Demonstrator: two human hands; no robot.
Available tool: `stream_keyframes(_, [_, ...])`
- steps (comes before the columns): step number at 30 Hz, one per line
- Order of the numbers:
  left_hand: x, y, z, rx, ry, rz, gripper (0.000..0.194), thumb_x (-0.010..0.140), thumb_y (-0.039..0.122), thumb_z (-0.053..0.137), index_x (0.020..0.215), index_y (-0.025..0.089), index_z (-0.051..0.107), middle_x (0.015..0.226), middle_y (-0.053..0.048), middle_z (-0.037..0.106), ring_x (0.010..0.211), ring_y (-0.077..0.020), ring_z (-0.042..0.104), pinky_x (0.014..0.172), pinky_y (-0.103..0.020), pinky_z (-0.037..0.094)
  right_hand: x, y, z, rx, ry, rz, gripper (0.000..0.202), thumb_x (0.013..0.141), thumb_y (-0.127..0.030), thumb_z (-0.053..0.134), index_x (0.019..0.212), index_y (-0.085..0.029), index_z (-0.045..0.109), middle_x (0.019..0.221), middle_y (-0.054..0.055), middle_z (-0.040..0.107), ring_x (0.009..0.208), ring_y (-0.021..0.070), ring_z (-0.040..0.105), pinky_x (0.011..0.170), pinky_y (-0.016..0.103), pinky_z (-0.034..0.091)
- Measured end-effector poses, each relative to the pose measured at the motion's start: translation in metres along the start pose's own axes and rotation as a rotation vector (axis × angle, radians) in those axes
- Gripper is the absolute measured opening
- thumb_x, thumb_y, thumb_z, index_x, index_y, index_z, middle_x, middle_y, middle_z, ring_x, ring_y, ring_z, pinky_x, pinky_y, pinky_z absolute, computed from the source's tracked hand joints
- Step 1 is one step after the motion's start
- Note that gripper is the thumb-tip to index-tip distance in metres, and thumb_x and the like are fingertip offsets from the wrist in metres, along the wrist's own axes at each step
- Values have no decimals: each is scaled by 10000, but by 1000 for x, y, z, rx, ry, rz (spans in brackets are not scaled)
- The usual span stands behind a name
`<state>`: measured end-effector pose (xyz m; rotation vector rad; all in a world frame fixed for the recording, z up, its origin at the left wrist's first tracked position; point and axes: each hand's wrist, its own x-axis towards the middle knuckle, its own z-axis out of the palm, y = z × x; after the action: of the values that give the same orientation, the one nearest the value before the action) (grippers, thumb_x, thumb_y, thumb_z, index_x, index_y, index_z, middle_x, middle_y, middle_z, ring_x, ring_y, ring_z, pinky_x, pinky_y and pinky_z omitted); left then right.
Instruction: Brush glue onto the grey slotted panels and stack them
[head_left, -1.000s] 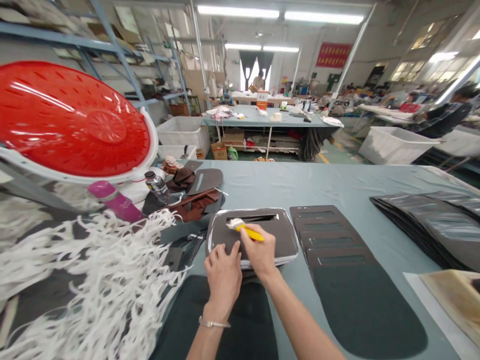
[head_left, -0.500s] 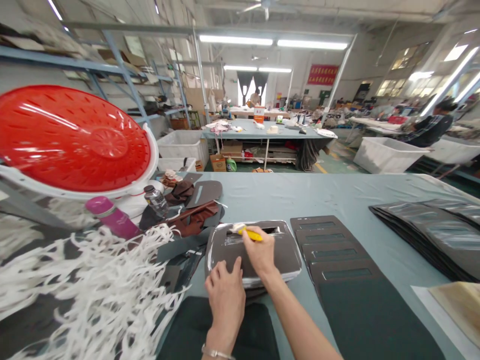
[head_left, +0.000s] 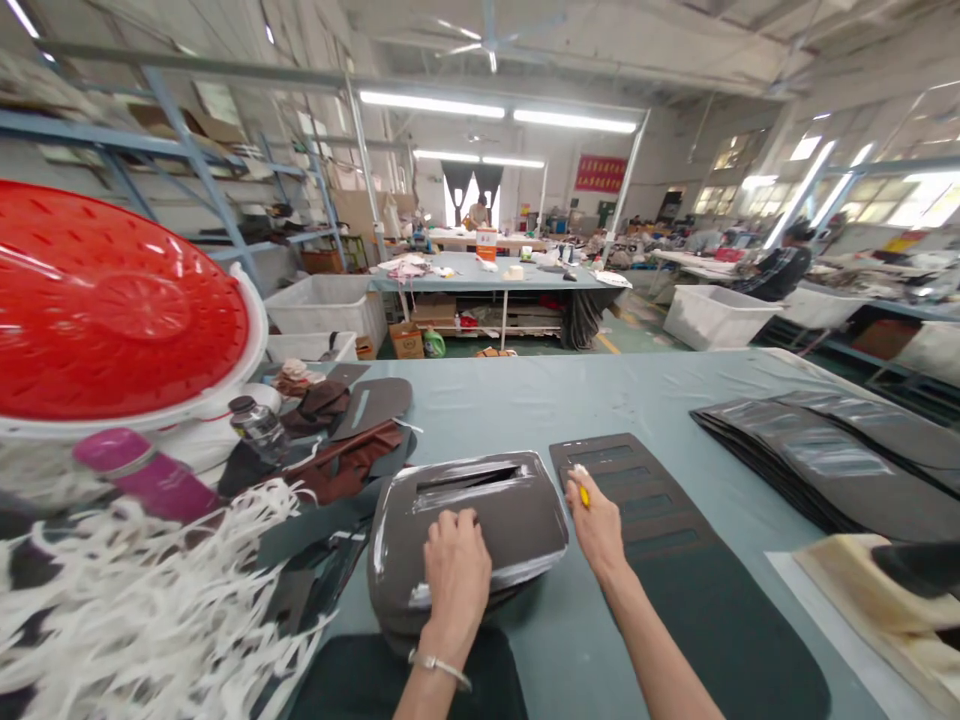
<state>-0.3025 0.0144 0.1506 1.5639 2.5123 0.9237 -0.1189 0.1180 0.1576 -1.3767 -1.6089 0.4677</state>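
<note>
My left hand (head_left: 457,565) lies on the top dark grey slotted panel (head_left: 517,520), its fingers bent and close together against the surface. This panel has rounded corners, a long slot near its far side and wet-looking white streaks along its edges. It tops a small stack of similar pieces. Right of the stack, my right hand (head_left: 598,525) is closed around a small brush (head_left: 584,494) with a yellow handle and a whitish tip. The brush is apart from the slotted panel, above a row of overlapping dark pieces (head_left: 720,590) with rectangular windows.
White strips (head_left: 150,600) are heaped at left, near a pink bottle (head_left: 146,475), a clear bottle (head_left: 259,428) and a big red basket (head_left: 120,300). Dark panels (head_left: 832,450) and a cream block-like container (head_left: 862,580) with a black item lie right. People work farther back.
My right hand has drawn the brush off the slotted panel, to the right. My left hand's spread fingers have curled in, and the panel sits at a different angle. The view has turned right.
</note>
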Motion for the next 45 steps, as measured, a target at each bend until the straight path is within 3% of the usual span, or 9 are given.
stream_keyframes(7, [44, 64, 49, -633, -198, -87, 407, 772, 452, 540, 1015, 129, 592, 1038, -142, 612, 929, -214, 587, 837, -328, 434, -29, -13, 1, 158, 1, 23, 347, 914, -454, 382, 1080, -226, 586, 889, 58, 691, 806, 185, 657, 712, 265, 483])
stream_keyframes(12, [53, 72, 49, -903, -261, -233, 374, 644, 498, 635, 764, 144, 618, 797, -91, 658, 792, -222, 617, 731, -332, 469, -36, -22, 3, 358, -95, 41, 316, 923, -468, 366, 1013, -223, 543, 912, 48, 664, 774, 151, 630, 715, 253, 497])
stream_keyframes(18, [17, 51, -35, -1435, -309, -292, 330, 714, 417, 646, 918, 161, 603, 813, -22, 690, 687, -134, 639, 635, -229, 500, -39, -3, 15, 328, -250, -20, 294, 900, -470, 411, 864, -211, 545, 827, 9, 609, 718, 124, 557, 682, 230, 443])
stream_keyframes(23, [-44, 69, -122, -1577, -383, -385, 391, 663, 289, 729, 1023, 183, 616, 869, -23, 716, 652, -137, 663, 542, -191, 518, -33, -8, 1, 453, -274, 72, 275, 801, -492, 548, 848, -222, 540, 774, -27, 551, 711, 113, 526, 698, 235, 420])
stream_keyframes(28, [-95, 101, -143, -1790, -352, -456, 427, 715, 263, 640, 1139, 244, 598, 973, -24, 720, 844, -228, 687, 719, -325, 582, -38, -1, -41, 931, -290, 332, 367, 741, -543, 591, 894, -236, 461, 783, -41, 500, 660, 94, 503, 640, 220, 431])
stream_keyframes(33, [-116, 101, -87, -1834, -410, -678, 300, 749, 212, 552, 1033, 229, 647, 883, -5, 734, 800, -184, 691, 800, -319, 556, -59, 63, -124, 866, -142, 337, 349, 720, -457, 652, 885, -232, 441, 785, -38, 525, 679, 108, 507, 668, 227, 420])
stream_keyframes(39, [-149, 105, 43, -1392, -443, -684, 312, 592, 335, 744, 849, 192, 638, 831, 13, 707, 748, -151, 648, 678, -247, 511, -58, 197, -237, 137, 8, 257, 276, 715, -408, 610, 838, -204, 471, 741, -25, 537, 677, 139, 509, 675, 256, 400])
stream_keyframes(43, [-180, 123, 121, -1102, -654, -672, 426, 527, 493, 740, 764, 168, 600, 748, 4, 662, 660, -117, 590, 601, -216, 445, -44, 263, -278, -276, -46, 193, 138, 754, -311, 539, 834, -205, 503, 730, -16, 560, 637, 144, 513, 626, 249, 357])
stream_keyframes(45, [-188, 133, 150, -972, -626, -667, 507, 499, 583, 707, 767, 169, 588, 701, 5, 635, 619, -118, 567, 569, -223, 421, -37, 282, -283, -407, -59, 156, 101, 774, -264, 506, 854, -202, 517, 729, -7, 568, 628, 146, 514, 605, 245, 333])
